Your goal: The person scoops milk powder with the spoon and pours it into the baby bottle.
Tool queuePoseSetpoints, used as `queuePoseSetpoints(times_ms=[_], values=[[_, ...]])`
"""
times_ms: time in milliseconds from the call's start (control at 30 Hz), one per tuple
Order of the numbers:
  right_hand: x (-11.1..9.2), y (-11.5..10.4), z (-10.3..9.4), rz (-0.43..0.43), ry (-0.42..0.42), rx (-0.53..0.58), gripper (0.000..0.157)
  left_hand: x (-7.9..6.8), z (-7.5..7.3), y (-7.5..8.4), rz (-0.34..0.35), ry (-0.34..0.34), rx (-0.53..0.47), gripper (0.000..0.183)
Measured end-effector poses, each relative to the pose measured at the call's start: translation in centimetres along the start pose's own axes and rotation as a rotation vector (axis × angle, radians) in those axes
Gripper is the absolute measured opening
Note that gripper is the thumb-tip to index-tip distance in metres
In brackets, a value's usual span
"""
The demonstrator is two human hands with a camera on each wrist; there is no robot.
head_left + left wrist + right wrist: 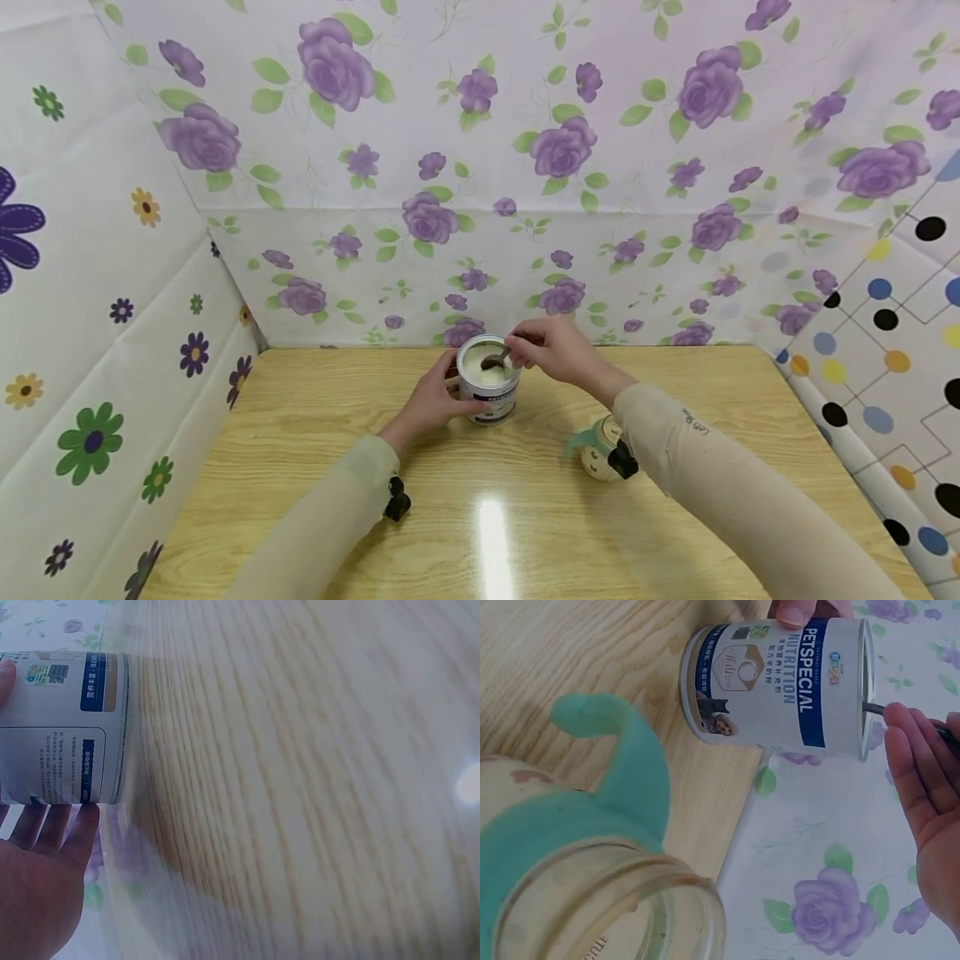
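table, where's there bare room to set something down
Bare table: left, between left sleeve and left flowered sheet; right, between right sleeve and dotted sheet; front centre, between the sleeves. Crowded: can, left grip on it, right grip with spoon at its rim, and handled bottle beside right sleeve.

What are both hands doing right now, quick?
Left hand: holding the can.
Right hand: holding the spoon.

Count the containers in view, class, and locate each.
2: the PETSPECIAL tin, held by the left hand, and the green-handled bottle, near the right sleeve, which may hide others.
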State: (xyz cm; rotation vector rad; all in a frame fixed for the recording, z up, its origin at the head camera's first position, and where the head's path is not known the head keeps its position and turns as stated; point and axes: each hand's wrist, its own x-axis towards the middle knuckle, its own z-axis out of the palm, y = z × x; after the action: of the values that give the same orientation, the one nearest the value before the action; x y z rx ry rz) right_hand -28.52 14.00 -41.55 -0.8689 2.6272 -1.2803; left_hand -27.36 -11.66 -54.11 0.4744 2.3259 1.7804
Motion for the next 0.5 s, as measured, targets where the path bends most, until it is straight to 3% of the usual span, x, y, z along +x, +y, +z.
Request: queuePoseSetpoints(times_ms=[200, 500], values=[[-0.3, 0.1, 0.2, 0.037, -0.079, 0.077, 0.027, 0.0, 0.0, 0.0, 0.005, 0.003, 0.0, 0.095], [-0.3, 1.0, 1.2, 0.203, -0.039, 0.415, 0.038, 0.2, 0.2, 0.1, -0.008, 0.009, -0.023, 0.096]])
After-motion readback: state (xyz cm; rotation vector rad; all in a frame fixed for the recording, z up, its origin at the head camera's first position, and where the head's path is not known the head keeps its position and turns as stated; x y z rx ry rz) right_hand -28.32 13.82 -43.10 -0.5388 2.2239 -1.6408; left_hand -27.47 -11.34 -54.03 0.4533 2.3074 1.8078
